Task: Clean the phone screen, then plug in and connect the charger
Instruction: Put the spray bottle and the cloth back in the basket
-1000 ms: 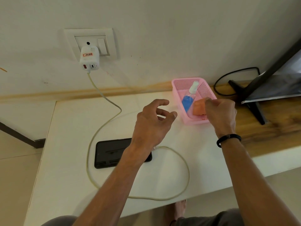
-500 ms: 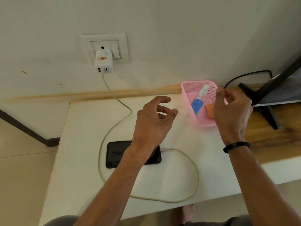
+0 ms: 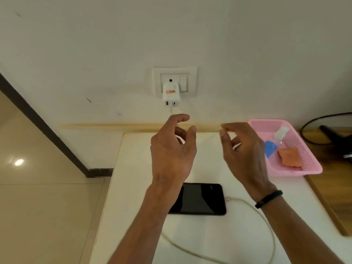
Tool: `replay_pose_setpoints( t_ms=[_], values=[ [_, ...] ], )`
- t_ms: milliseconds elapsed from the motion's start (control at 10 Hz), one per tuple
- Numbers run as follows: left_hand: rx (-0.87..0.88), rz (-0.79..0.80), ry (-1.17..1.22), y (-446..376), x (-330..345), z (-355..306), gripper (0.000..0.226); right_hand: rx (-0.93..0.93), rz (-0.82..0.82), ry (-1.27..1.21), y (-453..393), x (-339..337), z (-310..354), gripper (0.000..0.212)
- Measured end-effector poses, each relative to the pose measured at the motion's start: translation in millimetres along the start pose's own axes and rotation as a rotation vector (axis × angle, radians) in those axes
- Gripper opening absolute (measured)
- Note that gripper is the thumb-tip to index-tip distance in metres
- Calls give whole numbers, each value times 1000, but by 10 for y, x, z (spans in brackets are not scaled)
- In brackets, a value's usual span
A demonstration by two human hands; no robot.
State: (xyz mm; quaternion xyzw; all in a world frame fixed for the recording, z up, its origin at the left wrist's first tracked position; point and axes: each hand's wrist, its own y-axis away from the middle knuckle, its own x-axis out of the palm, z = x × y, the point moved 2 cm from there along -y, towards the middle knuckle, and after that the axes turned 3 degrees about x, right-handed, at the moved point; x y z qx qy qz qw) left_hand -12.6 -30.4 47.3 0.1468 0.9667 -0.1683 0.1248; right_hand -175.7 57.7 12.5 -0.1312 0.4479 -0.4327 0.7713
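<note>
From the head camera, both hands are raised over a white tabletop, side by side and apart, below a wall socket. The left hand has loosely curled fingers with the thumb and forefinger spread – it holds nothing. The right hand is likewise loosely curled and holds nothing; a dark band sits on its wrist.

A white charger is plugged into the socket, and a pale cable leaves its underside, passes behind the left hand, loops across the near part of the tabletop and ends at a plug seated in the right end of the phone. The phone lies flat, screen up and dark, partly hidden by the left forearm.

To the right, a pink basket stands on the tabletop near the wall – inside it lie a spray bottle with blue liquid and an orange cloth, touching or nearly so. Beyond the basket is a wooden surface with a black cord and a dark stand. Tiled floor shows at the left
</note>
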Motion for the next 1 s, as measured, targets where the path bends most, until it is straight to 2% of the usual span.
replay_pose_setpoints(
  t_ms=[100,200,500,600,700,800,1000],
  values=[
    [-51,-7,4,-19,-93,41,25,-61,143,27,-85,318,163,32],
    [-59,-12,-14,-45,-188,91,27,-146,244,164,-303,588,239,48],
    [-67,-39,-29,-153,-320,145,31,-164,263,536,-644,1092,320,89],
    [-62,-44,-43,-158,-358,127,32,-139,223,603,-648,1111,330,93],
    [-51,-44,-60,-176,-403,142,30,-119,294,599,-660,1065,310,97],
    [-49,-38,-49,-187,-424,119,29,-44,362,470,-698,949,305,87],
    [-80,40,-104,-159,-389,76,30,131,329,189,-418,490,242,51]
  ],
)
